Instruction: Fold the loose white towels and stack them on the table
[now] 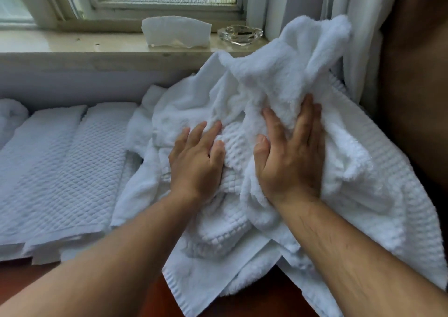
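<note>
Palms down, fingers spread: the left hand (196, 164) presses a waffle-weave towel (234, 147), the right hand (291, 156) a plush towel (303, 55) just beside it — seemingly to separate the loose heap (folded towels (60, 161) lie left of the left hand).

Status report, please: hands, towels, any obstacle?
Left hand flat on waffle towel, right hand pressing plush towel. Loose pile unfolded; folded towels lie to its left. Nothing in the way.
</note>
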### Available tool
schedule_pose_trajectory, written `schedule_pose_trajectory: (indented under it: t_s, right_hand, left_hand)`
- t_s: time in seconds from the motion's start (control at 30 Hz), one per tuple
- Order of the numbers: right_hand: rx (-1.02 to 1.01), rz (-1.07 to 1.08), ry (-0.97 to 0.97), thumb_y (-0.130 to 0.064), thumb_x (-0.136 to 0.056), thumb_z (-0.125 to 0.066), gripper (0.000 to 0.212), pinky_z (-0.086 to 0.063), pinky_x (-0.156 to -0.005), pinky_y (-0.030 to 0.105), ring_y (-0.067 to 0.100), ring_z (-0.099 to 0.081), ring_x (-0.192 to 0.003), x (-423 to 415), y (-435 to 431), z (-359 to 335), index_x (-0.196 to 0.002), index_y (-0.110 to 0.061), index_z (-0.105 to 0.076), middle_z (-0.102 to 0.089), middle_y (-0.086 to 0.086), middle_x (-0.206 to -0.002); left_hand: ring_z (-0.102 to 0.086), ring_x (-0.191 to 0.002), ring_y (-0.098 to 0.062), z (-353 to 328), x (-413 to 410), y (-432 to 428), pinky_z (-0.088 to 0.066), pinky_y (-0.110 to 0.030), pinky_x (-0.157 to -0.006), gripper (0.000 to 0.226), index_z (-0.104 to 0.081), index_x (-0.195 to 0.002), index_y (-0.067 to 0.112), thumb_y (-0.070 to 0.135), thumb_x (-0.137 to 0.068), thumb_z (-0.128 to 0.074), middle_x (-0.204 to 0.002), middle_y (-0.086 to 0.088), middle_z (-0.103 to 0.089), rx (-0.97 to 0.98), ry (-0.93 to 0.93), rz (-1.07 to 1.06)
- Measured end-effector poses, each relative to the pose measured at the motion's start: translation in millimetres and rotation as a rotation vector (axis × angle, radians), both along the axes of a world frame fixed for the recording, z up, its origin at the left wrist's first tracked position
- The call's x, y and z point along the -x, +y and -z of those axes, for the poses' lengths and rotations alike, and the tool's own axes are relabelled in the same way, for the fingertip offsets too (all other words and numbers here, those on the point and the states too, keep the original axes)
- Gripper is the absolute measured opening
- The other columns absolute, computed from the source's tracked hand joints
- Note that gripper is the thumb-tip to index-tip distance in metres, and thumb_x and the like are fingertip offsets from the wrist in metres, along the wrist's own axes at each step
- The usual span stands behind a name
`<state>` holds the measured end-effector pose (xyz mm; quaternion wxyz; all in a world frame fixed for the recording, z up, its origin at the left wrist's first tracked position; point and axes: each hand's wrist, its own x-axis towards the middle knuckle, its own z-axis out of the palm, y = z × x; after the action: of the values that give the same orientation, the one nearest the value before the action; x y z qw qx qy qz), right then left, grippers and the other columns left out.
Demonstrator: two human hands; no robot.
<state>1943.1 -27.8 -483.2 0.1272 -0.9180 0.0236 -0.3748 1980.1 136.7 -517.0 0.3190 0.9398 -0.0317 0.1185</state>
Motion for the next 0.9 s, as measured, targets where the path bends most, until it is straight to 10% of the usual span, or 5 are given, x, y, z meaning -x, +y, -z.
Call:
schedule_pose_trajectory:
  t_s: [0.17,0.4,0.9]
  right_hand:
    - [0.052,-0.014,0.226,-0.040,-0.103,-0.021,0.062,-0.009,-0.126,0.043,0.033,-0.007,-0.156,55.4,-7.2,24.9,-0.161,-0.020,-0.021,-0.005,0.018,-0.169]
    - [-0.260,-0.171,0.692,-0.031,-0.103,-0.048,0.058,-0.015,-0.123,0.029,0.014,-0.019,-0.154,251.7,42.4,80.1,-0.158,-0.021,-0.032,-0.019,0.001,-0.168]
    - [-0.287,-0.132,0.464,-0.033,-0.096,-0.057,0.037,-0.041,-0.102,0.028,0.015,-0.054,-0.125,314.5,69.5,36.3,-0.132,-0.024,-0.061,-0.056,-0.003,-0.137]
  left_hand:
    - [-0.003,-0.155,-0.012,3.5,18.2,5.6,-0.001,-0.036,-0.126,0.059,-0.017,-0.161,0.032,0.049,-0.104,-0.016,-0.169,0.006,-0.010,-0.046,-0.023,0.120]
    - [-0.035,-0.144,-0.018,55.4,245.6,86.4,-0.029,-0.034,-0.118,0.062,-0.032,-0.157,0.022,0.037,-0.101,-0.053,-0.158,-0.006,-0.038,0.101,0.071,0.336]
    - [-0.044,-0.138,-0.019,21.5,309.7,124.0,-0.037,-0.041,-0.115,0.069,-0.032,-0.155,0.028,0.040,-0.093,-0.058,-0.157,-0.001,-0.038,0.070,0.035,0.372]
